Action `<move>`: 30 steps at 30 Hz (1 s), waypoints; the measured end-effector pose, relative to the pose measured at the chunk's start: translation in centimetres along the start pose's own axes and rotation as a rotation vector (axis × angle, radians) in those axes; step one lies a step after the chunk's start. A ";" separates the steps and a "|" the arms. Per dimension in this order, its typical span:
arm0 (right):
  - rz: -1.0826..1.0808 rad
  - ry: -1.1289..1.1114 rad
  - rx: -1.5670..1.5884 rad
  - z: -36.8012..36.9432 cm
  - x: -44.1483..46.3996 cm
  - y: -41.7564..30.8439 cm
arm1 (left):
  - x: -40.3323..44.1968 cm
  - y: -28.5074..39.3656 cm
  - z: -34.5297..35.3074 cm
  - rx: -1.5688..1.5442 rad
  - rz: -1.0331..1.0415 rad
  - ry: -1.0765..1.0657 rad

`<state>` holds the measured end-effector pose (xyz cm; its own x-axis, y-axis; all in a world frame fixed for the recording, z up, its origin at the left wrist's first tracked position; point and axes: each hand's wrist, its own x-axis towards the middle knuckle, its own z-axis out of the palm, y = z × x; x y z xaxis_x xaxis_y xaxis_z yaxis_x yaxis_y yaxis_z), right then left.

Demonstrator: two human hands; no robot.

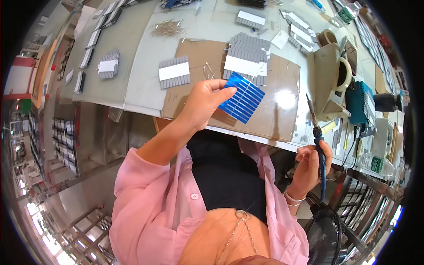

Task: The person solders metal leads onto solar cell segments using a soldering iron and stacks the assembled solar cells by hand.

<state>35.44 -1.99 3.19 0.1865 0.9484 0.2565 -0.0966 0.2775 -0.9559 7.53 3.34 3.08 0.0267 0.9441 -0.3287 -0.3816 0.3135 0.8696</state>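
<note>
Right hand (311,170): our fingers wrap the soldering iron (319,148), tip away from us | left hand (204,100): we pinch the blue panel (242,98) by its left edge; it extends rightward over the cardboard (282,106) | beyond: gray strips (249,45), then wires (168,28) on our desk (148,55)

Bright, even light fills the view. A white glare spot sits on the cardboard sheet (287,115); below its right part falls a soft shadow. Fisheye distortion bends the surroundings of the sheet toward black, vignetted corners.
</note>
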 end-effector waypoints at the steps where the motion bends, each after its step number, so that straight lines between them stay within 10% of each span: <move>1: 0.005 -0.001 0.002 0.1 0.0 -0.1 | -0.1 -0.1 0.0 0.017 0.013 -0.003; 9: 0.031 -0.005 0.061 0.2 0.4 -1.2 | 0.9 2.4 1.5 0.101 0.107 -0.091; 15: -0.012 0.022 0.116 -0.8 0.3 -1.7 | 9.3 7.6 7.4 0.961 0.554 -0.098; 21: -0.032 0.047 0.081 -2.7 -0.8 -2.4 | 17.0 11.1 15.6 0.910 2.005 0.243; 22: -0.032 0.065 0.076 -3.0 -0.9 -2.5 | 18.4 10.2 15.9 1.025 1.952 0.280; 24: -0.001 0.105 0.069 -3.4 -1.1 -3.2 | 21.1 6.9 15.9 1.865 1.005 -0.078; 26: -0.046 0.085 0.056 -4.6 -1.4 -3.3 | 20.6 6.2 16.0 2.091 0.603 -0.234; 30: -0.059 0.088 0.098 -5.8 -0.5 -3.1 | 18.9 6.5 13.3 1.639 0.829 -0.113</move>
<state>41.31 -4.22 5.21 0.2796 0.9138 0.2945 -0.1774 0.3506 -0.9196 17.86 24.57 7.46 0.4047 0.8695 0.2833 0.8473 -0.4731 0.2415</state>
